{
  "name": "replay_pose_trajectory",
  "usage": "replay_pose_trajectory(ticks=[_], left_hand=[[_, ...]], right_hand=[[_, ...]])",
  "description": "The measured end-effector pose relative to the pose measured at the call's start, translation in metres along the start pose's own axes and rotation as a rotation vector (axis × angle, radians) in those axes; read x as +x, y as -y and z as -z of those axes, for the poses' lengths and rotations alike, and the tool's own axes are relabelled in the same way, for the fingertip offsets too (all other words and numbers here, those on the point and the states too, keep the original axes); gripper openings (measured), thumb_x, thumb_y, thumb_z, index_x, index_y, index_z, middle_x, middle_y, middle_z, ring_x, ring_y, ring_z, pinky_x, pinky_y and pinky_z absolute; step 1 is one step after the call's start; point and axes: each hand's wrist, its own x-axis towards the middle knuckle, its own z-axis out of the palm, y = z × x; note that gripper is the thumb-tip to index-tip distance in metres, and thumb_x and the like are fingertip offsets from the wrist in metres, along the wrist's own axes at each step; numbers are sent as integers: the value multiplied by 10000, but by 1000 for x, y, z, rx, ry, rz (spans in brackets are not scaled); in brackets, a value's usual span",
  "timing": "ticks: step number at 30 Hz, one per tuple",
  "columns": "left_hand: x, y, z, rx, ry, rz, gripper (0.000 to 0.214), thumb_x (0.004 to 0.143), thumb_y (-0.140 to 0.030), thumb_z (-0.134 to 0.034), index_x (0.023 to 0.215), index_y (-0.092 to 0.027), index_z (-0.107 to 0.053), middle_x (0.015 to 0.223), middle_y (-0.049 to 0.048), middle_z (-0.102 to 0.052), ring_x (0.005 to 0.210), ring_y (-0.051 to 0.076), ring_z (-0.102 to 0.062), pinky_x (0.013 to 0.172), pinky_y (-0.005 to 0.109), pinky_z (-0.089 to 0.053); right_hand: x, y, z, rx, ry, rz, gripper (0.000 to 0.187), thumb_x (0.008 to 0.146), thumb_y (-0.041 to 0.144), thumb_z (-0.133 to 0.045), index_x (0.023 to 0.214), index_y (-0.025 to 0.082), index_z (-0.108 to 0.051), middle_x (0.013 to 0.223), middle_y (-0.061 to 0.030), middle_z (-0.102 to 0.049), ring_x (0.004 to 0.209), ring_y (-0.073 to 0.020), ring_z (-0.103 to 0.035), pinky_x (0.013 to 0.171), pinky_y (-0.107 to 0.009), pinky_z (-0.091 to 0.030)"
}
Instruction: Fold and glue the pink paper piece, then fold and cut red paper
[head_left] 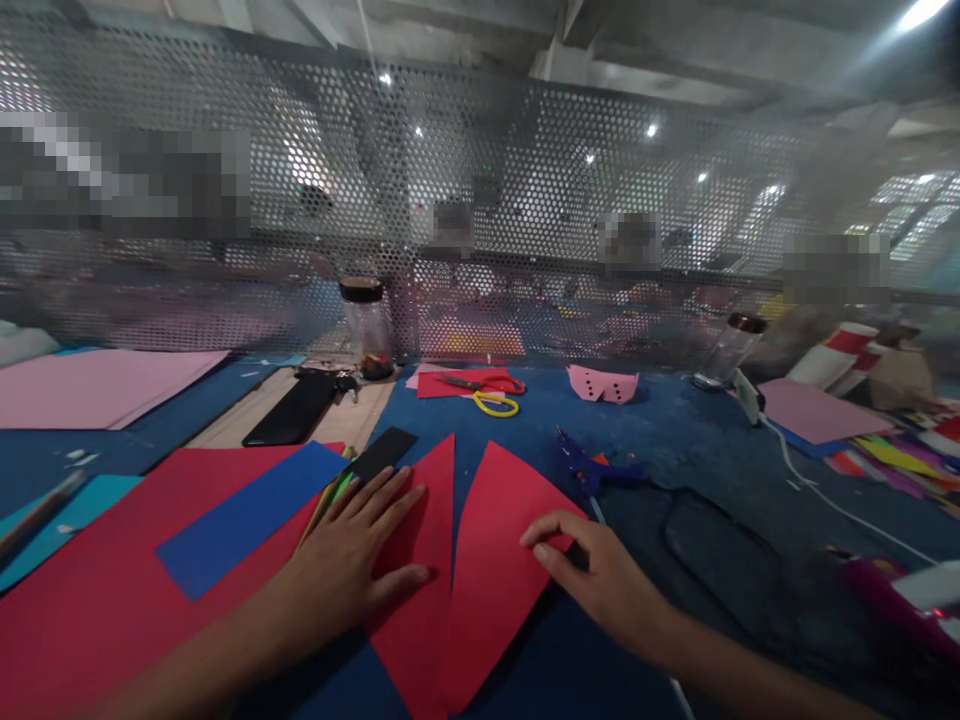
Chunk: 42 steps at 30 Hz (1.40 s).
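Observation:
Two red paper pieces lie in front of me, a gap tapering between them toward their near ends. My left hand rests flat with fingers spread over the left red piece. My right hand curls thumb and fingers around the right edge of the right red piece. Under and beside my left fingers are a black strip and some thin colored sticks. Farther left, a blue paper strip sits on a large red sheet. Just beyond my right hand lies a blue glue gun.
Scissors with red and yellow handles, a pink cutout and a jar stand toward the back. A black phone lies left. The glue gun's cord loops right. A perforated metal screen closes the far side.

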Motion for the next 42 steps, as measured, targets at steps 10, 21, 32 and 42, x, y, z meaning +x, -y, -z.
replay_pose_trajectory(ticks=[10, 21, 32, 42], left_hand=[[3, -4, 3, 23, 87, 46, 804, 865, -775, -528, 1544, -361, -408, 1635, 44, -364, 1492, 366, -348, 1199, 596, -246], [6, -7, 10, -23, 87, 31, 758, 866, -760, -548, 1495, -342, -491, 1591, 38, -454, 1448, 364, -421, 1177, 573, -307], [7, -10, 12, 0, 81, 30, 717, 901, -753, -500, 1472, -319, -501, 1587, 56, -463, 1440, 343, -429, 1165, 568, -314], [6, -11, 11, 3, 71, 26, 706, 902, -747, -504, 1462, -317, -517, 1580, 51, -473, 1426, 346, -451, 1176, 587, -287]], right_hand=[[-2, -5, -4, -78, 37, 7, 195, 974, 262, -544, 1058, 240, -718, 1033, -24, -765, 964, -200, -703, 818, -289, -518], [-1, -5, -5, -75, 47, 35, 197, 979, 266, -529, 1042, 235, -713, 1000, -19, -760, 917, -183, -699, 790, -278, -513], [-2, -8, -5, -97, 57, 3, 213, 982, 296, -520, 1046, 249, -718, 1011, -19, -763, 897, -197, -701, 759, -294, -507], [-1, -7, -6, -108, 79, -16, 217, 985, 304, -516, 1049, 241, -714, 986, -20, -763, 877, -195, -702, 744, -286, -504]])
